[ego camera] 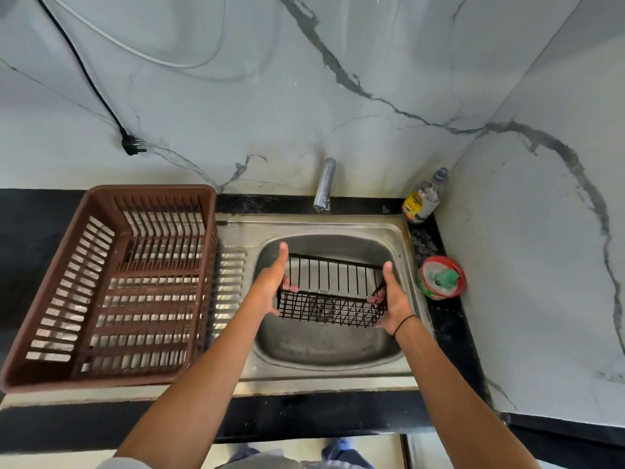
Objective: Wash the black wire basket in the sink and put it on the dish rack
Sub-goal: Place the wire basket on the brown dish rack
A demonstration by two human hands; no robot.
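Two hands are holding the black wire basket over the steel sink, the left hand and right hand each gripping an end. The brown dish rack is sitting left on the bench; the tap, a soap bottle and a red scrubber tub are standing nearby.

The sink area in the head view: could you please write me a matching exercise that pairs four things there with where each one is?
Things:
1. black wire basket
2. dish rack
3. clear bottle
4. tap

Places:
A. on the counter in the corner, behind and to the right of the sink
B. on the drainboard to the left of the basin
C. over the basin, held at its ends by the left hand and the right hand
D. at the back edge of the sink, in the middle

Pairs: 1-C, 2-B, 3-A, 4-D
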